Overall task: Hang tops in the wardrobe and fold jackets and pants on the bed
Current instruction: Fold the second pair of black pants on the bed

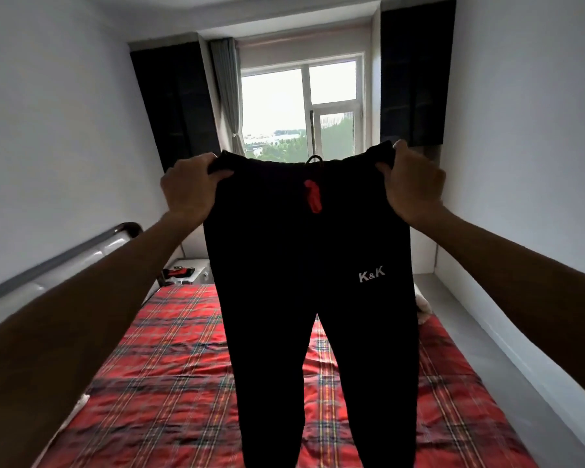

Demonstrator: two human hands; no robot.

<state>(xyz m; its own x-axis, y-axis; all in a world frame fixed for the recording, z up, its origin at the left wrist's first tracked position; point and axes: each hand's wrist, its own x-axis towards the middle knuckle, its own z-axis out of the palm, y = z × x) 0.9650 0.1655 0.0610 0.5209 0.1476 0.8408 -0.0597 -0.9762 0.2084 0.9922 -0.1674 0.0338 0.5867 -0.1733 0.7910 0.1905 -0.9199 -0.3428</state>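
A pair of black pants (pixel 294 265) hangs spread out in front of me above the bed (pixel 169 373). It has a red drawstring tip at the waist and white "K&K" lettering on one leg. My left hand (pixel 190 187) grips the left end of the waistband. The right end of the waistband is gripped by my right hand (pixel 412 184). Both legs hang straight down and run out of the bottom of the frame.
The bed has a red plaid sheet and a padded headboard (pixel 65 265) along the left wall. A white nightstand (pixel 186 271) with small items stands beyond the bed. A window (pixel 301 106) with a grey curtain lies straight ahead, flanked by dark cabinets. Grey floor runs along the right.
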